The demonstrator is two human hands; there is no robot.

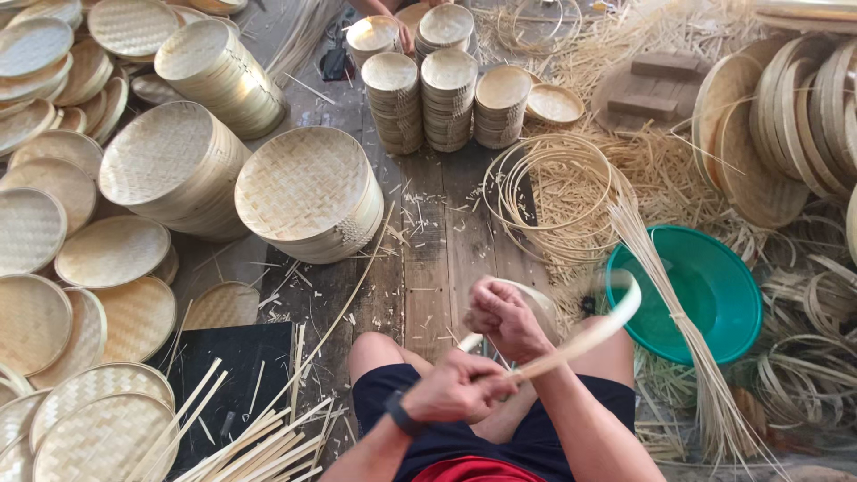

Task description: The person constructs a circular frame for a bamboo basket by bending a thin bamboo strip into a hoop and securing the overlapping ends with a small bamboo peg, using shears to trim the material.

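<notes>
Showing stacked woven trays (pixel 174 165) finished at upper left, while at lower centre the left hand (pixel 455 390) and right hand (pixel 502 319) both grip a half-bent bamboo strip (pixel 596 328), with loose hoops (pixel 553 192) and unbent splints (pixel 687 339) at right.

Floor: dark weathered wooden planks (pixel 446 259), littered with pale bamboo shavings.
Left side: stacks of round woven bamboo trays (pixel 308 192), more laid flat and overlapping.
Far end: small columns of round woven bamboo lids (pixel 449 98).
Right side: green round plastic basin (pixel 705 290), coiled bamboo hoops (pixel 553 192), loose straw.
Light: even daylight.
</notes>
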